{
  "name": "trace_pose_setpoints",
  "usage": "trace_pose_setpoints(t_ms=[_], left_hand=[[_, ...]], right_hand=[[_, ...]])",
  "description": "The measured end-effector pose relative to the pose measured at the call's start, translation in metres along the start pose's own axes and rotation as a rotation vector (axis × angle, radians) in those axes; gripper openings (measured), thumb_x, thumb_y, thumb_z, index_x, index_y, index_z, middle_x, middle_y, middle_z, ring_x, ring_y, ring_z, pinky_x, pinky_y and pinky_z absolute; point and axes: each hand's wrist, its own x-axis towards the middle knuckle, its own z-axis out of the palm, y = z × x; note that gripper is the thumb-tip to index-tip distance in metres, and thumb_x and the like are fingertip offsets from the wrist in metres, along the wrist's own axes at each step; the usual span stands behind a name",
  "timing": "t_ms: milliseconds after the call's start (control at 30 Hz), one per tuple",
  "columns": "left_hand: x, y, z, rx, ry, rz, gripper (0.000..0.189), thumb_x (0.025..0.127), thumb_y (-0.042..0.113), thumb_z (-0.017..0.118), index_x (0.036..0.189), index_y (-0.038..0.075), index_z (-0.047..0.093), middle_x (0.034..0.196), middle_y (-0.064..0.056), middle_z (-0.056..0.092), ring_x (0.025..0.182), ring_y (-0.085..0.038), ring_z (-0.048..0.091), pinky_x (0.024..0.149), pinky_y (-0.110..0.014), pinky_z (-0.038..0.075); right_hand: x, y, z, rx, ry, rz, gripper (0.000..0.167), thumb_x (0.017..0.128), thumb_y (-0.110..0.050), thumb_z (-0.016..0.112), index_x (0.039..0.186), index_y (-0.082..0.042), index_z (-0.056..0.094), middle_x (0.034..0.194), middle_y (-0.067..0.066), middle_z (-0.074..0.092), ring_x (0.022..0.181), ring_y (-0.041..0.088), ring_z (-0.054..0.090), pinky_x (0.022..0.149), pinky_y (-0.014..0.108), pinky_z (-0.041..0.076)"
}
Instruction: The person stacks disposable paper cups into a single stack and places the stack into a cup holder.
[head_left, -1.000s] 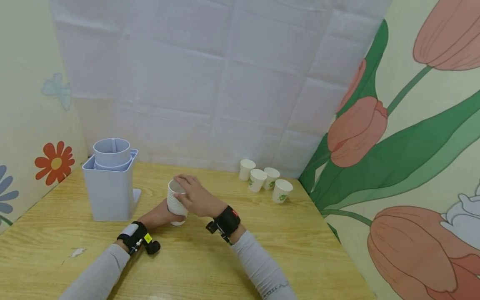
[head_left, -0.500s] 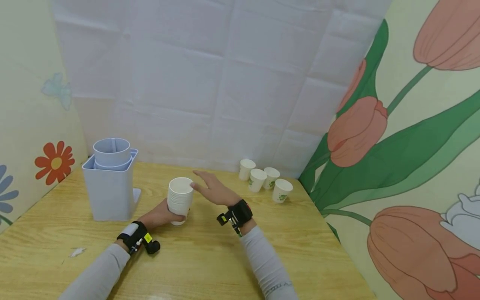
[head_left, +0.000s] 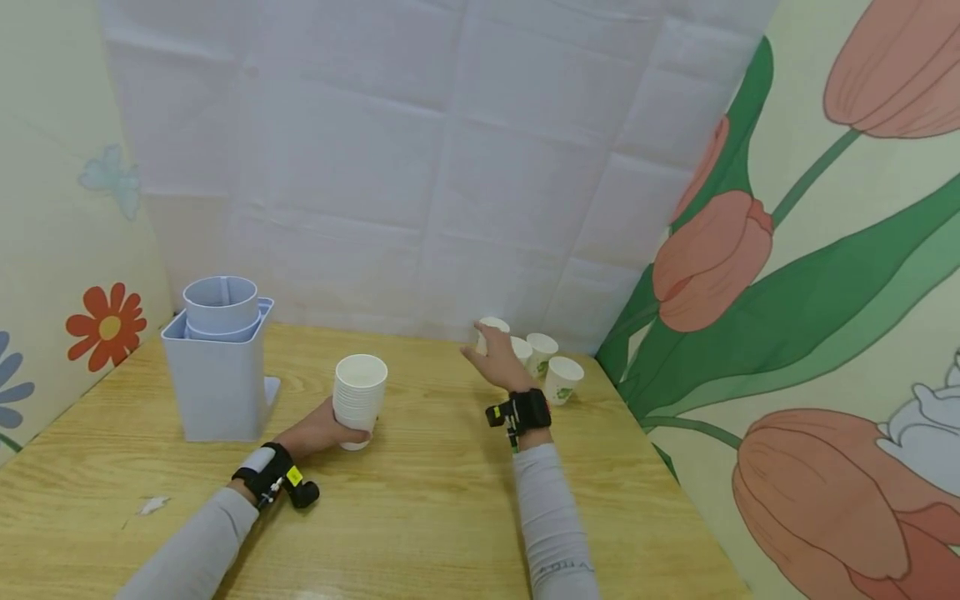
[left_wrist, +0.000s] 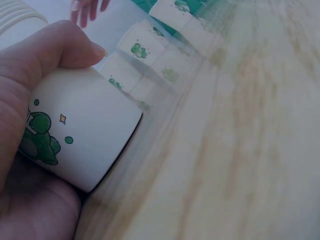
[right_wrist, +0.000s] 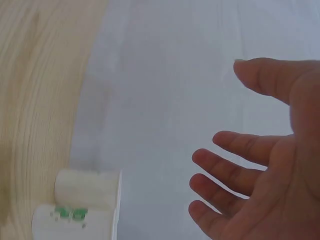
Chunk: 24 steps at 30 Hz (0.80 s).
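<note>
A stack of nested white paper cups [head_left: 361, 387] stands upright on the table, gripped low down by my left hand [head_left: 324, 431]. In the left wrist view the thumb lies across the lowest cup [left_wrist: 95, 125], which has a green cartoon print and its base at the wood. My right hand [head_left: 498, 360] is over at the back right, fingers spread and holding nothing, and it partly hides the loose paper cups there. Two of those cups [right_wrist: 82, 192] show below and left of the fingers in the right wrist view. The rightmost loose cup [head_left: 562, 381] stands uncovered.
A pale blue square bin [head_left: 217, 387] with a round container [head_left: 221, 307] in its top stands at the left. White sheeting [head_left: 360, 167] hangs behind the wooden table [head_left: 420, 517]. A flower-patterned wall [head_left: 825, 317] borders the right side.
My right hand has left the top of the cup stack and moved right to the loose cups. The left hand keeps its grip on the stack in the same place.
</note>
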Motion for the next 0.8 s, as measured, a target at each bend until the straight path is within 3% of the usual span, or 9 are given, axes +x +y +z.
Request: trace_pose_setpoints(t_ms=[200, 367, 467, 600, 800], left_hand=[[-0.001, -0.002, 0.001, -0.006, 0.002, 0.017, 0.083, 0.084, 0.007, 0.080, 0.149, -0.003, 0.029, 0.139, -0.025, 0.049, 0.128, -0.039, 0.048, 0.111, -0.059, 0.034], [0.000, -0.005, 0.001, -0.008, 0.002, 0.016, 0.083, 0.084, 0.008, 0.081, 0.149, -0.003, 0.030, 0.139, -0.024, 0.050, 0.127, -0.037, 0.049, 0.111, -0.059, 0.035], [0.000, -0.005, 0.000, -0.005, 0.002, 0.017, 0.083, 0.084, 0.009, 0.081, 0.149, -0.003, 0.030, 0.139, -0.024, 0.050, 0.127, -0.037, 0.049, 0.111, -0.058, 0.035], [0.000, -0.004, -0.001, -0.007, -0.001, 0.018, 0.083, 0.084, 0.008, 0.080, 0.148, -0.003, 0.030, 0.139, -0.024, 0.050, 0.127, -0.037, 0.049, 0.110, -0.058, 0.036], [0.000, -0.001, 0.000, -0.006, -0.003, 0.019, 0.082, 0.084, 0.008, 0.080, 0.148, -0.003, 0.030, 0.138, -0.024, 0.050, 0.127, -0.037, 0.049, 0.110, -0.060, 0.036]], right_hand=[[-0.010, 0.032, -0.016, 0.051, 0.083, 0.160, 0.071, 0.103, -0.024, 0.055, 0.158, 0.005, 0.021, 0.159, 0.031, 0.029, 0.148, 0.048, 0.023, 0.118, 0.060, 0.023], [-0.018, 0.056, -0.024, -0.061, 0.145, 0.244, 0.068, 0.101, -0.027, 0.057, 0.152, 0.009, 0.031, 0.154, 0.034, 0.036, 0.144, 0.051, 0.030, 0.118, 0.062, 0.022], [-0.024, 0.069, -0.030, -0.095, 0.164, 0.304, 0.067, 0.100, -0.027, 0.055, 0.152, 0.009, 0.033, 0.153, 0.035, 0.034, 0.143, 0.052, 0.028, 0.117, 0.065, 0.016], [-0.031, 0.092, -0.032, -0.079, 0.145, 0.390, 0.071, 0.100, -0.028, 0.053, 0.156, 0.005, 0.025, 0.160, 0.034, 0.021, 0.147, 0.053, 0.015, 0.116, 0.070, 0.005], [-0.033, 0.115, -0.022, -0.077, 0.186, 0.441, 0.074, 0.096, -0.026, 0.058, 0.155, 0.005, 0.027, 0.161, 0.033, 0.017, 0.146, 0.056, 0.013, 0.112, 0.075, 0.003]])
